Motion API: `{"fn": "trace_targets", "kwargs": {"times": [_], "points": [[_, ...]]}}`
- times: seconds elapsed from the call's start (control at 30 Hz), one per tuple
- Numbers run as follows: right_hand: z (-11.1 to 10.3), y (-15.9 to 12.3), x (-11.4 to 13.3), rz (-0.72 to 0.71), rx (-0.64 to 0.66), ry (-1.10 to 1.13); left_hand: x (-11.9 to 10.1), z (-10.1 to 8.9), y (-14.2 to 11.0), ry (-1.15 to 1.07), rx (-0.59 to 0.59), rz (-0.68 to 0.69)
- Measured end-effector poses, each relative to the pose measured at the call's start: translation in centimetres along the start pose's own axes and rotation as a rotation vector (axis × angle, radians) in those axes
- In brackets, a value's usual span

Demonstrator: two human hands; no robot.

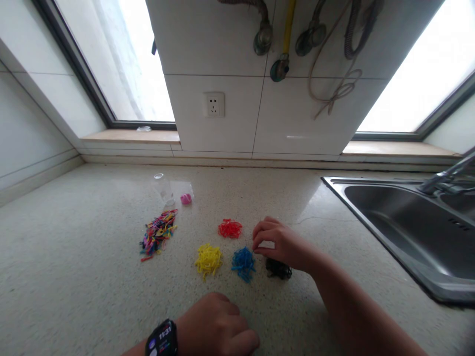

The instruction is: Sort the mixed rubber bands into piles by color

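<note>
My right hand (279, 241) hovers between the blue pile of small rubber bands (243, 264) and the black pile (278, 269), partly covering the black one. Its thumb and forefinger tips nearly meet in a pinch; whether a band is between them is too small to tell. Below the piles, my left hand (218, 324) is curled closed on the counter, its fingertips hidden. Yellow rubber bands (208, 259) lie left of the blue ones, and red rubber bands (229, 228) sit farther back. A mixed-colour heap of rubber bands (159, 233) lies at the left.
Behind the mixed heap lies a clear plastic container (163, 190), beside a small pink item (186, 199) on clear film. A steel sink (393, 222) with a faucet (447, 173) takes up the right side. The speckled counter (92, 277) ends at a tiled wall with a socket (214, 105).
</note>
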State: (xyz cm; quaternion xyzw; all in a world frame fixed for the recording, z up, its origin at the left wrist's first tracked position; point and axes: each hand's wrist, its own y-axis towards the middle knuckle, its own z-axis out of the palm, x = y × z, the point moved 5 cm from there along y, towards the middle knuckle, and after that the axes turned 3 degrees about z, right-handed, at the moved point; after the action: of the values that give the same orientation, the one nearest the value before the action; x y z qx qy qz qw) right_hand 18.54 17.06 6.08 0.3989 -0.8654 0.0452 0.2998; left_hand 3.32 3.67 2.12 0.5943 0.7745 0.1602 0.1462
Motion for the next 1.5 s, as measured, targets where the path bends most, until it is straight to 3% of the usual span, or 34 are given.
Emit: {"fn": "trace_targets", "kwargs": {"times": [0.27, 0.43, 0.8, 0.97, 1.1, 1.2, 1.33, 1.5], "points": [[1.5, 0.3, 1.0, -0.058, 0.082, -0.044, -0.1, -0.1, 0.0, -0.045, 0.043, -0.044], [1.4, 0.3, 0.7, -0.072, 0.057, 0.002, 0.0, -0.4, 0.1, -0.085, 0.098, -0.050], [-1.8, -0.2, -4.6, 0.046, -0.397, -0.173, 0.1, -0.2, -0.2, -0.086, 0.105, -0.051], [-3.1, -0.8, -9.9, 0.240, -0.656, -0.093, 0.1, -0.2, -0.3, -0.105, 0.108, -0.056], [-3.3, -0.9, -13.9, 0.454, -0.742, 0.079, 0.2, -0.2, -0.5, -0.125, 0.096, -0.067], [-3.5, -1.0, -14.8, 0.522, -0.766, 0.117, 0.5, -0.8, -0.4, -0.166, 0.074, -0.098], [-3.6, -1.2, -15.0, 0.529, -0.750, 0.120, 3.0, -3.2, -0.4, -0.229, 0.010, -0.278], [-3.6, -1.5, -15.9, 0.566, -0.766, 0.147, 10.7, -7.4, -4.2, -0.092, -0.109, -0.717]]}}
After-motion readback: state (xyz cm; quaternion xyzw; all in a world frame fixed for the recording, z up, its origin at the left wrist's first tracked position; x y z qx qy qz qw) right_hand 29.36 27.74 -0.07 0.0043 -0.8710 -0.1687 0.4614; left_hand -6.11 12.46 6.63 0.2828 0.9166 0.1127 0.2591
